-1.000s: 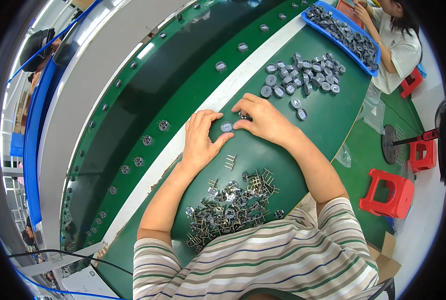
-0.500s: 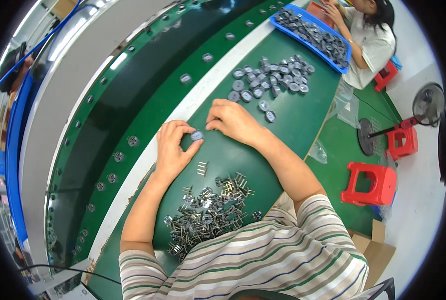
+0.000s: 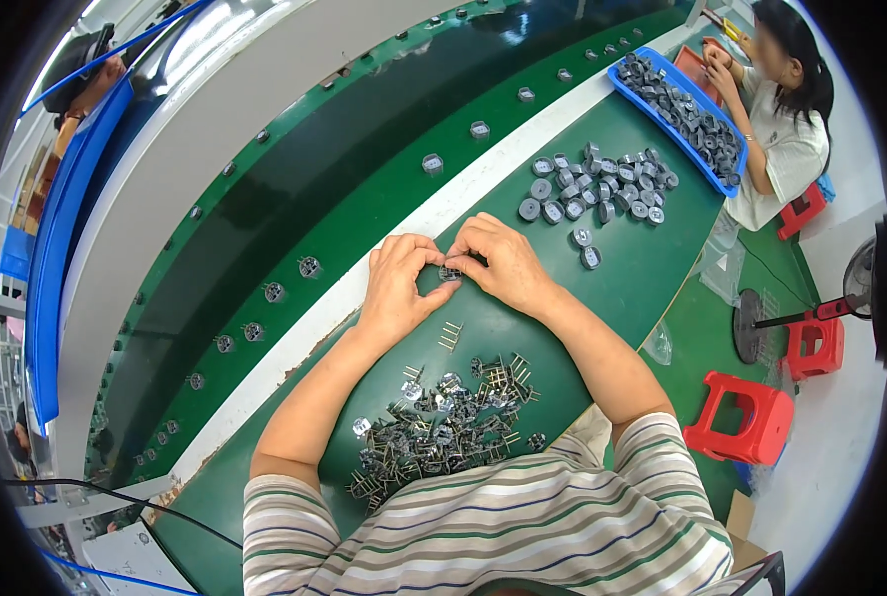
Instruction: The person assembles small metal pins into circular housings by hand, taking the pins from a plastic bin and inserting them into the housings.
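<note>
Between my hands is a small round grey plastic cap point(image 3: 450, 274), with dark and metallic detail on its visible face. My left hand point(image 3: 400, 286) pinches it from the left between thumb and fingers. On the other side my right hand point(image 3: 501, 260) has its thumb and fingertips closed on the same cap, so part of it is hidden. Nearer to me lies a pile of small metal-pronged parts point(image 3: 443, 427), with one pronged piece point(image 3: 450, 336) apart from it. Beyond my right hand are several loose grey round caps point(image 3: 602, 187) on the green table point(image 3: 573, 308).
A conveyor belt point(image 3: 364, 219) carrying spaced round parts runs along the left, behind a white ledge point(image 3: 344, 328). At the far right, a blue tray point(image 3: 668, 135) full of grey caps sits beside a co-worker point(image 3: 791, 129). Red stools point(image 3: 741, 417) and a fan point(image 3: 859, 288) stand right.
My right hand has come in to the cap held by my left and now grips it too. The cap has turned to show a darker face. The whole view has shifted.
</note>
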Available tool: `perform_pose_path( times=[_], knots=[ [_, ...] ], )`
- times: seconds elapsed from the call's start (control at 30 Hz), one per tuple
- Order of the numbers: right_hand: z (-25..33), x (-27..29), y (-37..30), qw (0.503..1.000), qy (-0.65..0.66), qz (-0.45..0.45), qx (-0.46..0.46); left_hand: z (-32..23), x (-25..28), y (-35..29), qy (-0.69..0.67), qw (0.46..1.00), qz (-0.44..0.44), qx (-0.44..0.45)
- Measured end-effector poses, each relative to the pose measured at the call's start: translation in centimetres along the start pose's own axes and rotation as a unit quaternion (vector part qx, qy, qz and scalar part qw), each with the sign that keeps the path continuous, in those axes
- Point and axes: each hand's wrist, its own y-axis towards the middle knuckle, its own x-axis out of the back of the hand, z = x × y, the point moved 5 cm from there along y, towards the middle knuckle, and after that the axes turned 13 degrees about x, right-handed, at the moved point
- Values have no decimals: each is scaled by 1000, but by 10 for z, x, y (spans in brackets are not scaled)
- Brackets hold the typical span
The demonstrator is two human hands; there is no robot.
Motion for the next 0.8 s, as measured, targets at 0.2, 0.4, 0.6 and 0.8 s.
perform_pose_path(
  times=[0.2,0.4,0.6,0.8],
  knots=[
    [8,-3,1,998,-16,-11,63,2,1,2,-1,1000,16,10],
    [3,0,-1,1000,27,6,-10,2,1,4,-18,1000,6,-9],
    [17,7,-5,954,208,209,58,33,36,17,36,993,-91,60],
    [34,-12,-7,933,216,287,24,81,67,24,172,963,-149,145]
  ],
)
